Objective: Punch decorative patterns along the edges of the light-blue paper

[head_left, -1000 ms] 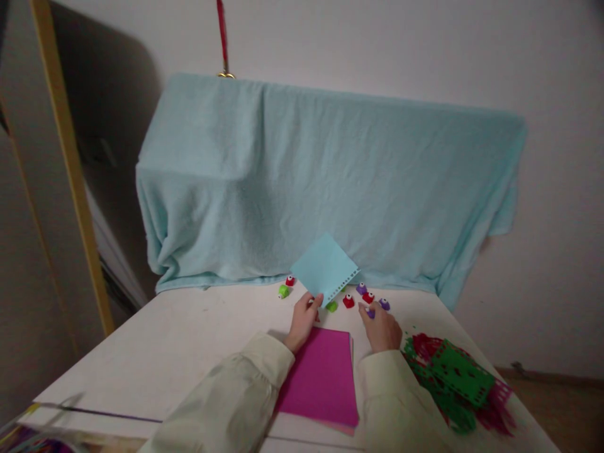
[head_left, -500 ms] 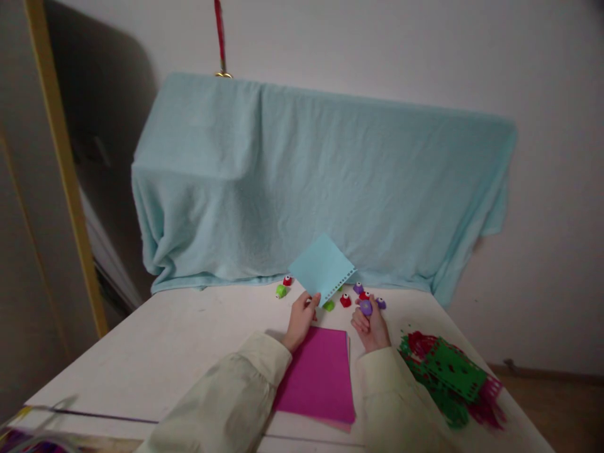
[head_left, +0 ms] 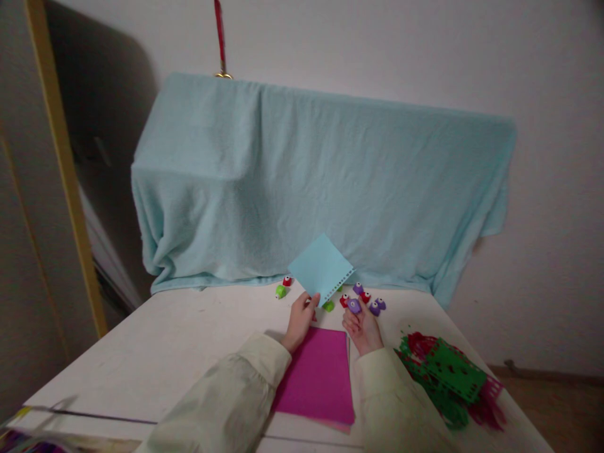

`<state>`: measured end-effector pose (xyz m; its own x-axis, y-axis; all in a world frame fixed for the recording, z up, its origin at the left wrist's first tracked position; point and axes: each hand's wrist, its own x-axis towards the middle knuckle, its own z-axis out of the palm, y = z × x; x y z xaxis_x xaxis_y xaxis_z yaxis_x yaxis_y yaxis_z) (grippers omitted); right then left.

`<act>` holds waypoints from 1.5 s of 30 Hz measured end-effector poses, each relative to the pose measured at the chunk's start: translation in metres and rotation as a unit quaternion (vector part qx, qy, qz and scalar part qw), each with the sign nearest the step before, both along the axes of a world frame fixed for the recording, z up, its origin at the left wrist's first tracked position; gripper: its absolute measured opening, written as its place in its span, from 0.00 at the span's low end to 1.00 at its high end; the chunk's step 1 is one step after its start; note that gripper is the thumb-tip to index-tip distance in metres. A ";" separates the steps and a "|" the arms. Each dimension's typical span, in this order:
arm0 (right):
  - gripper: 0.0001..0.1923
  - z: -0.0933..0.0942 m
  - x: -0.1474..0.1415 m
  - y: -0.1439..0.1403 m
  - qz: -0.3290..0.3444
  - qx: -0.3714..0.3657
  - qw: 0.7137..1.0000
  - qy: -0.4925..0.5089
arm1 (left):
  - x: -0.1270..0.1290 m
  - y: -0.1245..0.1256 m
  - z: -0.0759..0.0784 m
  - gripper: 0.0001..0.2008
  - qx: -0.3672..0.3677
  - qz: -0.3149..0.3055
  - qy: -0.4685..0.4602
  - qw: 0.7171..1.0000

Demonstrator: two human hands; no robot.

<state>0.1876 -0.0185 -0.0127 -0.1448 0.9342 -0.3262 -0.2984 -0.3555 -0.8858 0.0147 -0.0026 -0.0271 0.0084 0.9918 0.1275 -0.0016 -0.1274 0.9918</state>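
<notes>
Above the far part of the counter, a light blue sheet is held aslant, one edge lined with small punched holes. Its lowest corner is pinched between the thumb and fingers of the left hand. Just to the right, a small purple piece with an eye-like dot is gripped by the right hand, whose fingers are curled. The two hands are kept apart from each other. Close around the right hand, other purple pieces and two red pieces are scattered; a green piece is partly hidden by the sheet. To the left, another red and green pair is seen. Nearer, a stack of magenta paper is laid between the forearms. On the right, green and red paper scraps are heaped. Behind everything, a pale blue cloth is draped.
</notes>
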 end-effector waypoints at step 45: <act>0.54 -0.004 -0.020 -0.005 0.030 0.072 0.996 -0.043 | 0.002 0.009 -0.013 0.23 0.008 -0.008 -0.040 0.999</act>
<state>0.1676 -0.0237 -0.0165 -0.1796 0.9624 -0.2037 -0.2002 -0.2385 -0.9503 0.0164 0.0064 -0.0398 0.0135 0.9896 0.1435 -0.0834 -0.1419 0.9864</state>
